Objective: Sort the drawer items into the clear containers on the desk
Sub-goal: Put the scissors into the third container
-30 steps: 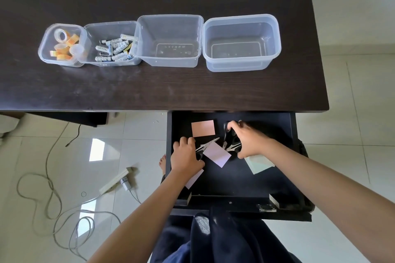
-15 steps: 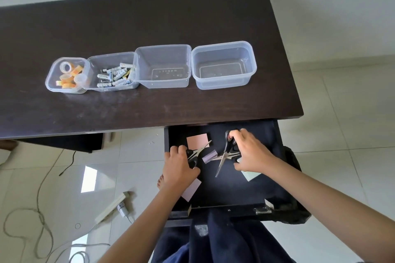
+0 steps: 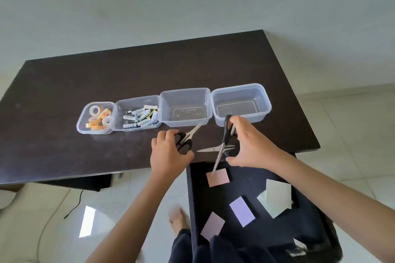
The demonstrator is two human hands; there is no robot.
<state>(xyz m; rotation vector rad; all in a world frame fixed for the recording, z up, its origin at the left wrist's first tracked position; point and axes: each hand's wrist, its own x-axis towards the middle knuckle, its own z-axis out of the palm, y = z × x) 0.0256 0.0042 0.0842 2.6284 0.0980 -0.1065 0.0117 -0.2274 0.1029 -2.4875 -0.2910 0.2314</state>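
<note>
Dark wooden desk [image 3: 106, 83] now under both hands – black-handled scissors out of black drawer [image 3: 316, 218]. Left hand [image 3: 168, 153] grips one pair [image 3: 188, 137], right hand [image 3: 250, 145] two pairs [image 3: 224, 145], near empty clear plastic containers [image 3: 186, 109]. Pastel paper notes [image 3: 242, 211] remain in drawer.

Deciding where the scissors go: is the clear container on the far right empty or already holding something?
Empty. Through the far-right clear plastic container only its bare floor shows; the scissors are not yet inside it.

Home room, dark desk [image 3: 85, 83], tiled floor [image 3: 352, 130]
</note>
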